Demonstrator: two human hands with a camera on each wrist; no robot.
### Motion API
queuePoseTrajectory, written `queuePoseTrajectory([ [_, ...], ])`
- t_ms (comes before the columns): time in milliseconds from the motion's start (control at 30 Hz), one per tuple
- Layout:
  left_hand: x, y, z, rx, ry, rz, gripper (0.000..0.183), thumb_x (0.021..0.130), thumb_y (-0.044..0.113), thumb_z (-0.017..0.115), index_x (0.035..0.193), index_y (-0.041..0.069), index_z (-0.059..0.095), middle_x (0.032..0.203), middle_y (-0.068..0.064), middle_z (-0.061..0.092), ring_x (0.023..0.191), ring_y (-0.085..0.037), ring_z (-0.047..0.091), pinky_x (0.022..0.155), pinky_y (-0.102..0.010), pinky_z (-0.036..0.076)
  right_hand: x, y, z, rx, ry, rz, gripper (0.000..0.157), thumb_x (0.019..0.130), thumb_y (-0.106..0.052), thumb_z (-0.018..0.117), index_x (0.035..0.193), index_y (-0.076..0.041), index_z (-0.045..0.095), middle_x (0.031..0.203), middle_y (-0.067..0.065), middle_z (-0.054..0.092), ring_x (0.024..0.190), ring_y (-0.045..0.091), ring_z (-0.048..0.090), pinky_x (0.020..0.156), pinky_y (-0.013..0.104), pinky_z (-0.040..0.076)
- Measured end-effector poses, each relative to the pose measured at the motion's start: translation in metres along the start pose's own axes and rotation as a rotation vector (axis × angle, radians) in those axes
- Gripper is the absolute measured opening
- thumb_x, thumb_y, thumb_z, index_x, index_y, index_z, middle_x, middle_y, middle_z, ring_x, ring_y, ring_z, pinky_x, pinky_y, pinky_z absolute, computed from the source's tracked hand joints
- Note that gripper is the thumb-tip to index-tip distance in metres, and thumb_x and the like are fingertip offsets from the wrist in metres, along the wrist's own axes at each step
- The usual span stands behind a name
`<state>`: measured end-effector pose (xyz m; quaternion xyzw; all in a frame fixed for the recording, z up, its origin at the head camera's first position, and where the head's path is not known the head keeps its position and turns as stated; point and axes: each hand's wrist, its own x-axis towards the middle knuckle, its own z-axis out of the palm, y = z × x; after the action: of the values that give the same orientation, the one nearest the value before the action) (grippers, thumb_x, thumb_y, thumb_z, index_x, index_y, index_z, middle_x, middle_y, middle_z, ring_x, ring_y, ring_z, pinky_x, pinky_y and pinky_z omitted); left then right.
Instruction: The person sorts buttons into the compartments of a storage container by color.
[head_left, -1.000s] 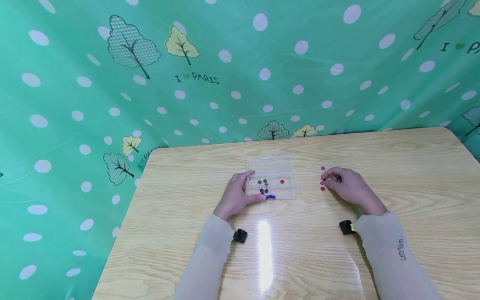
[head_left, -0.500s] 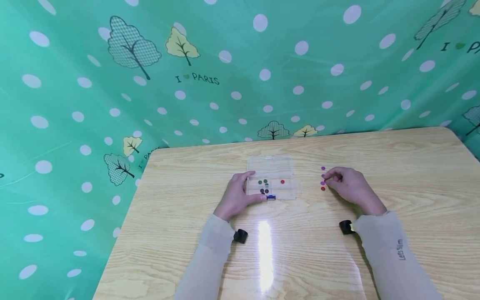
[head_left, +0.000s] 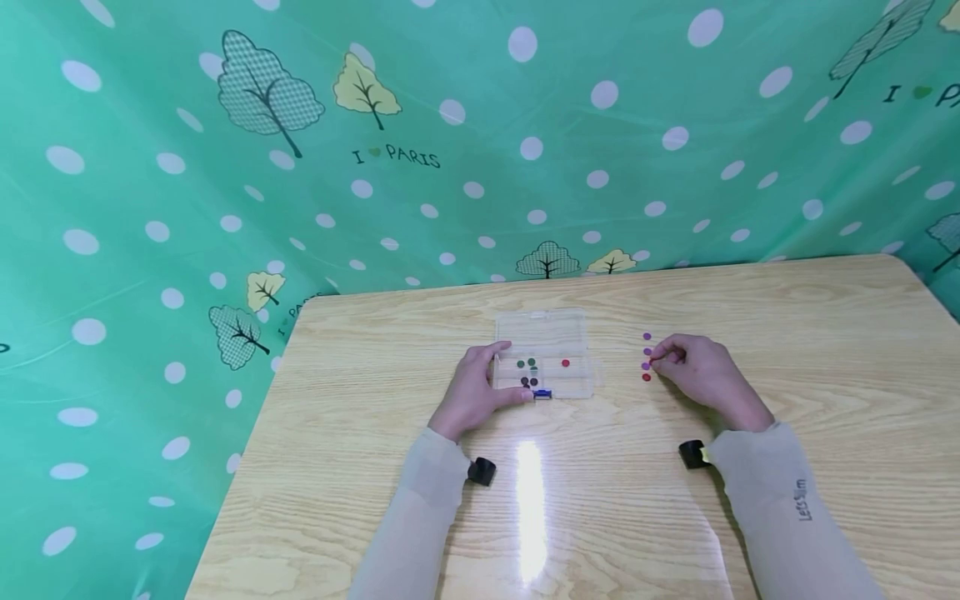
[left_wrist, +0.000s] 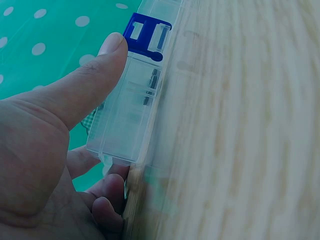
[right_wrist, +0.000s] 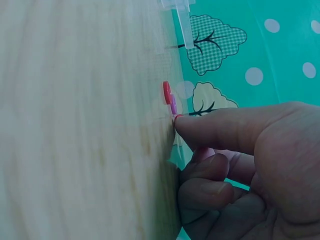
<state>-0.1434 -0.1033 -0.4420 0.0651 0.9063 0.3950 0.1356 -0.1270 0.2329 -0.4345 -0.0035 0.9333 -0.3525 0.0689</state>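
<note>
A clear plastic box (head_left: 562, 385) with a blue latch (left_wrist: 147, 36) lies with its lid (head_left: 540, 332) laid back. My left hand (head_left: 474, 390) grips its left end, the thumb at the front beside the latch. Inside are small green discs (head_left: 532, 362), dark discs (head_left: 533, 382) and one red disc (head_left: 566, 363). To the right of the box, purple discs (head_left: 647, 337) and a red disc (right_wrist: 167, 93) stand in a short column on the table. Beside that column, my right hand (head_left: 697, 367) pinches another red disc (right_wrist: 177, 117), mostly covered by the fingertips.
The wood-grain table (head_left: 375, 358) runs back to a green dotted cloth (head_left: 450, 208) hanging behind it. A bright glare strip (head_left: 531, 508) crosses the table in front of the box.
The right hand's fingertips have shifted slightly right, off the column. A purple disc they partly covered now shows, and a red disc is between them. The left hand stays on the box.
</note>
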Motion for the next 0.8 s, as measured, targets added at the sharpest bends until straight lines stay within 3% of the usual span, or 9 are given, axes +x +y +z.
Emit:
queuePoseTrajectory([
  [800, 0.0006, -0.0022, 0.0005, -0.012, -0.007, 0.004, 0.095, 0.071, 0.047, 0.089, 0.152, 0.025, 0.045, 0.145, -0.011, 0.045, 0.114, -0.027, 0.050, 0.101, -0.046, 0.045, -0.0019, -0.0027, -0.0005, -0.012, -0.022, 0.009, 0.016, 0.098, -0.015, 0.062, 0.101, 0.000, 0.065, 0.086, 0.008, 0.059, 0.078, 0.023, 0.051, 0.070, 0.035, 0.041],
])
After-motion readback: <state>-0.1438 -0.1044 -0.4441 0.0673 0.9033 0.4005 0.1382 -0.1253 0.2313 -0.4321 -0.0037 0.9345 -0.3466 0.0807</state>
